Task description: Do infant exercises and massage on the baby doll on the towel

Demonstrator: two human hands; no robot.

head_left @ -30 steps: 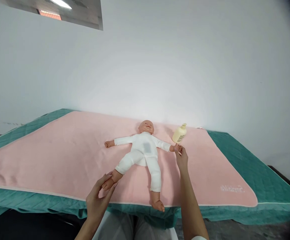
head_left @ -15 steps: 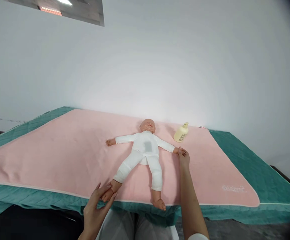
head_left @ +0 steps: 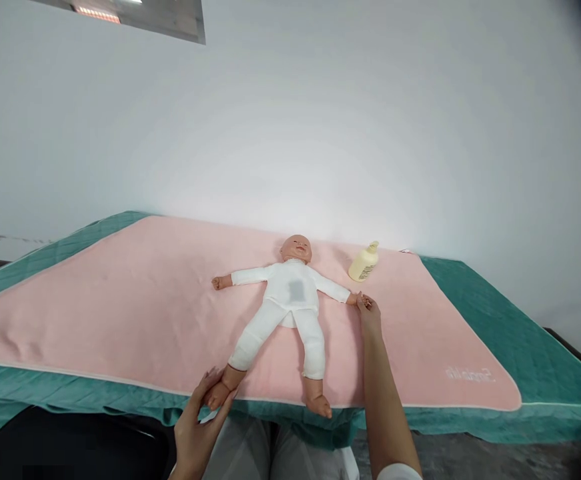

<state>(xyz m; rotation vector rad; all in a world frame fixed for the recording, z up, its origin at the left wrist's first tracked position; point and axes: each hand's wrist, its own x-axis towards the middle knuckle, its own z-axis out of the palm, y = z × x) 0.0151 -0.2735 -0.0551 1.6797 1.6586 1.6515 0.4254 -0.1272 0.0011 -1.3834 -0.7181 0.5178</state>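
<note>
Laid face-up at the pink mat's (head_left: 120, 300) middle, the doll (head_left: 290, 300), judged light and floppy-limbed, is pinched at its seven-o'clock foot by the left hand (head_left: 201, 427) and its three-o'clock hand by the right hand (head_left: 369, 315).

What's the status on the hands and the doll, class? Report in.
Left hand grips the doll's foot at the near edge. Right hand pinches the doll's hand. Doll flat on its back on the pink towel. Lotion bottle beside, untouched.

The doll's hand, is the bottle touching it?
Apart. The head view shows bare pink blanket between the bottle and the doll's hand, which the right hand pinches.
</note>
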